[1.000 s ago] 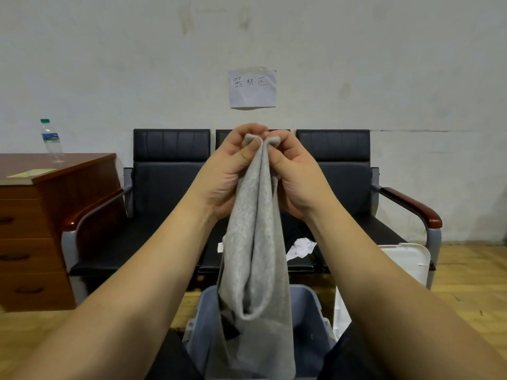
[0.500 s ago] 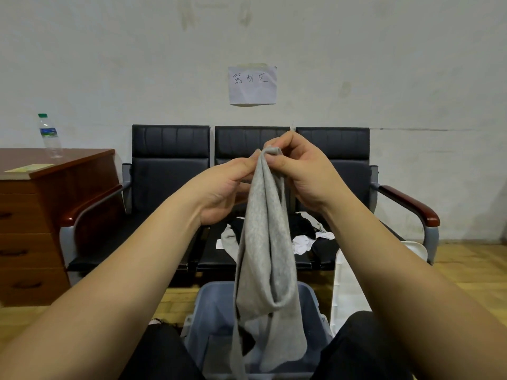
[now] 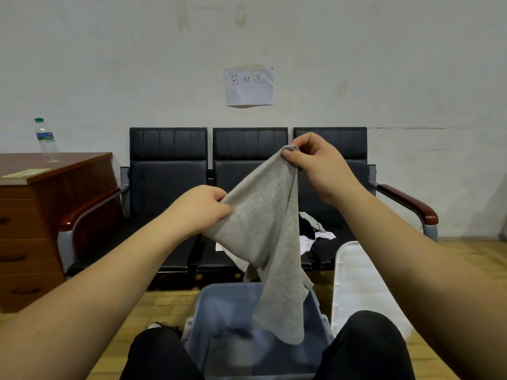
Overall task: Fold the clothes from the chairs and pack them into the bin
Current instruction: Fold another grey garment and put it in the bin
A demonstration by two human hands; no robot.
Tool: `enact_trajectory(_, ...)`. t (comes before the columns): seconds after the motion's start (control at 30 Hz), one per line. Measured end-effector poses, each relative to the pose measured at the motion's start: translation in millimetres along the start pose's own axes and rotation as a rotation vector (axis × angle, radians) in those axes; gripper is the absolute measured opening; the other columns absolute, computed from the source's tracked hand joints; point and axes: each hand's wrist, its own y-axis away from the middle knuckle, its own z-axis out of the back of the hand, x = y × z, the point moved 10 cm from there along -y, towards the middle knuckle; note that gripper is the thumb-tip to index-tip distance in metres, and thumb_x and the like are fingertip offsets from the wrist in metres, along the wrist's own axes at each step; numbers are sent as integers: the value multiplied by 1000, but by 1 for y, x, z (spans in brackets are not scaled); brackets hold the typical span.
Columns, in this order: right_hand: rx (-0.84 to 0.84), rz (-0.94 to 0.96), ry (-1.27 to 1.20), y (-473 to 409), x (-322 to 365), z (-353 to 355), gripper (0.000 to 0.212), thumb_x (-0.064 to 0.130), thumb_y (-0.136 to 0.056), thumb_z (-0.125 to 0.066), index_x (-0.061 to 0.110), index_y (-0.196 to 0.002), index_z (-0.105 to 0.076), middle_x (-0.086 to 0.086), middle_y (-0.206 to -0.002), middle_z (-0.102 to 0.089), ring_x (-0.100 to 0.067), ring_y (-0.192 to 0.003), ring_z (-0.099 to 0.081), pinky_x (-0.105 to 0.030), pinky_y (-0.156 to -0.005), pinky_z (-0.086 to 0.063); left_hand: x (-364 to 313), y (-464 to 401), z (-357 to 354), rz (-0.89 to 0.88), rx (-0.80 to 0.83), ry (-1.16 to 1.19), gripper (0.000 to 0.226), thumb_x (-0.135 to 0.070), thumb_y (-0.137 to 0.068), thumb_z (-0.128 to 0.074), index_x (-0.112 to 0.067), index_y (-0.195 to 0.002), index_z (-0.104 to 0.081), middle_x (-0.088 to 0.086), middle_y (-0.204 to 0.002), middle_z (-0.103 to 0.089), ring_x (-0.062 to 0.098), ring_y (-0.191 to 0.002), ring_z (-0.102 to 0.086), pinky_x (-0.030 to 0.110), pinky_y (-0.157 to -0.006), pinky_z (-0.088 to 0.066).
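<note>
A grey garment (image 3: 267, 229) hangs in the air between my two hands, above the blue-grey bin (image 3: 216, 311). My right hand (image 3: 315, 165) pinches its upper corner in front of the chair backs. Lower and to the left, my left hand (image 3: 200, 209) grips another edge of the cloth. The fabric stretches slanted between them and its tail droops into the bin's mouth. More clothes, white and black (image 3: 312, 229), lie on the seat of the black three-seat chair row (image 3: 167, 171), partly hidden by the grey garment.
The white bin lid (image 3: 354, 283) stands on edge right of the bin. A wooden drawer cabinet (image 3: 33, 215) at left carries a water bottle (image 3: 46, 139). My knees in black trousers flank the bin. A paper note (image 3: 249, 86) hangs on the wall.
My hands were together at the garment's top; now the left hand has moved down and left along the cloth and the right has shifted right, spreading the fabric open.
</note>
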Motion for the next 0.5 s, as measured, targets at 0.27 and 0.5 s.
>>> enact_trajectory(0.27,85,-80,244,-1,-34,20,23,24,-96,-63,36,-116,-64,2,-113,-68,-4,-100,-63,-19,-89,-47,45,-21,11,31,-71,8,8,-28,-90,-66,-21,-93,-68,6,-88,-70,23,-81,-66,41,-76,-55)
enact_trajectory(0.5,244,-213,382,-2,-58,28,14,22,-96,-64,30,-102,-74,9,-99,-73,-4,-95,-65,-29,-91,-50,61,-31,22,10,-153,487,2,-20,-92,-67,-19,-93,-68,0,-85,-70,15,-79,-64,39,-82,-53)
